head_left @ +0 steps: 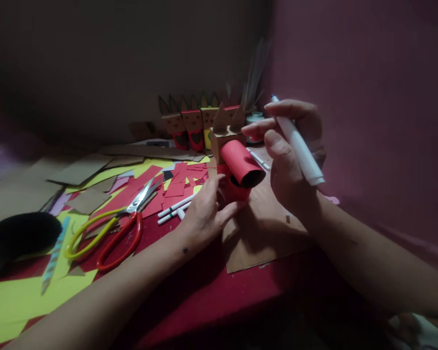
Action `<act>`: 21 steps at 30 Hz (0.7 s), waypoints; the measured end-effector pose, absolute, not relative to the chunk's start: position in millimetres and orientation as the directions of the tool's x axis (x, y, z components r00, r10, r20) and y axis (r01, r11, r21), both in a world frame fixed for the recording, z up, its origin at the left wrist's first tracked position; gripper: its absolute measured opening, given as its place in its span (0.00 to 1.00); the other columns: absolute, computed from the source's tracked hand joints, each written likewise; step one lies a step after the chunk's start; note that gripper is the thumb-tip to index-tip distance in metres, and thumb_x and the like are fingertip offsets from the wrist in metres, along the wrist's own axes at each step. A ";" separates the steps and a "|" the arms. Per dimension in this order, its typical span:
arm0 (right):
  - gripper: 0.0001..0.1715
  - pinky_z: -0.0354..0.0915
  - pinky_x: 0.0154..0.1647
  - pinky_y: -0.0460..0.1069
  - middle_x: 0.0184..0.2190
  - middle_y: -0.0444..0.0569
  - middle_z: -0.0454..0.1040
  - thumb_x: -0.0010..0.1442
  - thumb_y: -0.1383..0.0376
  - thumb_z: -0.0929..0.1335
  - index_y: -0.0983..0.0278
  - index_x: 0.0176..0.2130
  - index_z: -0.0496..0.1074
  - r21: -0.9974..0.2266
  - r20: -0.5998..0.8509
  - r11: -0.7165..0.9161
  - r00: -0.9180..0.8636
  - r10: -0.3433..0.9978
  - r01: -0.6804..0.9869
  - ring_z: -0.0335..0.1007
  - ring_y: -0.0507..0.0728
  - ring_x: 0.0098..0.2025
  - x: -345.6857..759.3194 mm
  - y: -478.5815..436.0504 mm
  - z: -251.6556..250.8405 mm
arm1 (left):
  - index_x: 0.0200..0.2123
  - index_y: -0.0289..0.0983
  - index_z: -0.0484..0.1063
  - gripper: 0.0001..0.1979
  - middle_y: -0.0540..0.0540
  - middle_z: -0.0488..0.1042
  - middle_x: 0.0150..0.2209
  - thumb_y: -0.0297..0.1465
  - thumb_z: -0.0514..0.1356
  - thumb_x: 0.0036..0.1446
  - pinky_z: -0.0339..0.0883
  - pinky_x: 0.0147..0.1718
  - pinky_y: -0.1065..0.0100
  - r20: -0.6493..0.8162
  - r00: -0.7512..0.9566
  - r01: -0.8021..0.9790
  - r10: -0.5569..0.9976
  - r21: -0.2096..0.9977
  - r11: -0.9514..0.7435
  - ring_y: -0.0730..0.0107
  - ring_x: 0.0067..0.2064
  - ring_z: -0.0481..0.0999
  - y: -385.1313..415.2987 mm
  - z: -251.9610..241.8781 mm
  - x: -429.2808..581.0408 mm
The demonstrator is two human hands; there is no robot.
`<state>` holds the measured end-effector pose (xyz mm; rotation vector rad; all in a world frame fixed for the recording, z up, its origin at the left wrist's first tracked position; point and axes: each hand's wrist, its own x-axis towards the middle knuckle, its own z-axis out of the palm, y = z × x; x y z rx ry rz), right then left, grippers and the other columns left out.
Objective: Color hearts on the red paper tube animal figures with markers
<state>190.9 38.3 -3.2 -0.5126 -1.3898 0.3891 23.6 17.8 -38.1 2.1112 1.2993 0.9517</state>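
risk 1: the roll (241,165) is thin red paper. the left hand (204,211) holds it just above the cardboard sheet (263,238), fingers closed on its lower part. a hard squeeze would probably dent the tube.

risk 2: the right hand (288,160) is wrapped around a white marker (301,148) above the sheet's far right part, touching the roll's upper side. a slip could leave a stray mark on the paper. cannot tell whether the marker is capped.

risk 3: loose pens (175,206) lie just left of the sheet and could roll under the wrist. scissors (113,231) lie well left of the sheet.

appearance: the roll is tilted, with its dark open end toward the right hand. a brown eared head (224,130) sits at its far end. similar figures (191,124) stand beyond the sheet.
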 end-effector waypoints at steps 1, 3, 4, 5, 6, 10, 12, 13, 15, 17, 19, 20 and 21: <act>0.09 0.75 0.52 0.57 0.39 0.44 0.79 0.69 0.63 0.66 0.51 0.48 0.69 -0.550 0.825 0.835 0.174 0.538 0.030 0.79 0.59 0.45 191.2 40.5 -2.4 | 0.55 0.37 0.66 0.23 0.43 0.77 0.44 0.38 0.65 0.60 0.71 0.37 0.60 0.315 0.299 0.558 0.901 0.708 -0.433 0.65 0.36 0.74 16.8 -36.4 23.1; 0.09 0.74 0.50 0.55 0.38 0.43 0.78 0.69 0.63 0.66 0.52 0.49 0.68 -0.534 0.830 0.845 0.201 0.521 0.017 0.77 0.57 0.42 192.8 46.1 -1.5 | 0.56 0.37 0.65 0.22 0.43 0.76 0.46 0.39 0.63 0.62 0.70 0.36 0.62 0.348 0.274 0.561 0.897 0.700 -0.442 0.67 0.35 0.74 14.2 -32.8 22.0; 0.09 0.74 0.49 0.54 0.37 0.43 0.77 0.69 0.63 0.66 0.53 0.49 0.68 -0.517 0.837 0.856 0.213 0.503 0.009 0.76 0.57 0.41 193.9 49.3 -1.4 | 0.57 0.38 0.64 0.24 0.43 0.75 0.46 0.39 0.63 0.61 0.70 0.36 0.62 0.404 0.244 0.568 0.881 0.677 -0.468 0.67 0.35 0.73 12.7 -30.6 21.6; 0.09 0.74 0.47 0.53 0.36 0.44 0.77 0.68 0.61 0.67 0.54 0.49 0.67 -0.519 0.835 0.855 0.217 0.506 0.003 0.76 0.56 0.40 195.0 52.6 -1.5 | 0.59 0.38 0.62 0.26 0.42 0.74 0.49 0.39 0.64 0.61 0.70 0.37 0.61 0.454 0.229 0.574 0.861 0.651 -0.496 0.67 0.37 0.74 11.3 -27.7 21.6; 0.08 0.74 0.47 0.53 0.37 0.44 0.77 0.69 0.61 0.66 0.54 0.49 0.67 -0.540 0.823 0.842 0.213 0.527 0.001 0.75 0.56 0.39 196.1 55.7 -1.6 | 0.60 0.39 0.61 0.28 0.41 0.72 0.50 0.40 0.64 0.60 0.70 0.37 0.61 0.515 0.217 0.581 0.829 0.614 -0.534 0.66 0.37 0.74 9.9 -24.3 22.0; 0.09 0.75 0.44 0.53 0.37 0.45 0.75 0.69 0.60 0.64 0.54 0.49 0.65 -0.536 0.831 0.842 0.212 0.514 0.059 0.76 0.56 0.38 198.7 63.5 -1.5 | 0.63 0.41 0.61 0.28 0.43 0.72 0.46 0.39 0.63 0.62 0.70 0.39 0.58 0.647 0.284 0.679 0.707 0.385 -0.625 0.63 0.37 0.73 7.1 -5.7 28.9; 0.09 0.74 0.46 0.53 0.35 0.44 0.74 0.69 0.61 0.63 0.55 0.49 0.65 -0.512 0.848 0.853 0.215 0.485 0.099 0.76 0.56 0.38 199.0 63.9 -1.1 | 0.61 0.42 0.65 0.24 0.45 0.71 0.42 0.37 0.62 0.63 0.71 0.38 0.59 0.655 0.330 0.716 0.680 0.296 -0.632 0.65 0.36 0.73 7.9 1.9 32.2; 0.09 0.74 0.47 0.53 0.34 0.43 0.73 0.68 0.62 0.63 0.56 0.49 0.65 -0.504 0.854 0.857 0.211 0.476 0.106 0.75 0.56 0.38 199.1 63.6 -1.0 | 0.59 0.43 0.67 0.21 0.46 0.71 0.41 0.35 0.61 0.64 0.71 0.38 0.60 0.645 0.340 0.732 0.684 0.276 -0.624 0.65 0.35 0.73 8.8 4.3 32.5; 0.08 0.74 0.48 0.53 0.33 0.43 0.73 0.69 0.62 0.64 0.58 0.48 0.66 -0.500 0.858 0.860 0.192 0.476 0.103 0.75 0.56 0.38 199.3 63.0 -0.9 | 0.57 0.44 0.70 0.17 0.47 0.70 0.40 0.34 0.60 0.65 0.71 0.36 0.61 0.625 0.330 0.753 0.707 0.277 -0.597 0.66 0.35 0.74 10.8 5.6 30.3; 0.09 0.74 0.47 0.52 0.34 0.44 0.74 0.69 0.61 0.64 0.59 0.49 0.66 -0.499 0.860 0.860 0.187 0.476 0.106 0.76 0.55 0.39 199.7 63.1 -0.9 | 0.57 0.44 0.70 0.17 0.46 0.72 0.43 0.34 0.59 0.65 0.71 0.36 0.63 0.619 0.303 0.757 0.725 0.306 -0.577 0.66 0.37 0.76 12.8 3.7 25.1; 0.09 0.74 0.47 0.50 0.36 0.44 0.75 0.71 0.61 0.64 0.58 0.50 0.65 -0.507 0.857 0.853 0.181 0.482 0.126 0.77 0.55 0.41 200.1 64.1 -0.7 | 0.57 0.45 0.71 0.17 0.46 0.73 0.46 0.35 0.60 0.65 0.72 0.39 0.62 0.632 0.278 0.751 0.723 0.327 -0.574 0.65 0.40 0.78 14.1 1.1 20.0; 0.09 0.74 0.48 0.49 0.36 0.44 0.75 0.71 0.62 0.64 0.59 0.51 0.65 -0.511 0.855 0.848 0.181 0.486 0.140 0.77 0.54 0.41 200.4 64.8 -0.5 | 0.57 0.44 0.72 0.17 0.46 0.74 0.46 0.35 0.60 0.65 0.73 0.40 0.62 0.640 0.275 0.745 0.717 0.330 -0.580 0.64 0.41 0.79 14.4 0.3 18.4; 0.09 0.73 0.48 0.49 0.37 0.45 0.76 0.72 0.63 0.63 0.59 0.51 0.64 -0.512 0.855 0.846 0.183 0.485 0.149 0.77 0.54 0.41 200.5 65.5 -0.3 | 0.56 0.44 0.72 0.17 0.46 0.75 0.47 0.35 0.61 0.65 0.73 0.41 0.62 0.649 0.267 0.746 0.713 0.330 -0.579 0.64 0.41 0.79 14.3 -0.1 17.5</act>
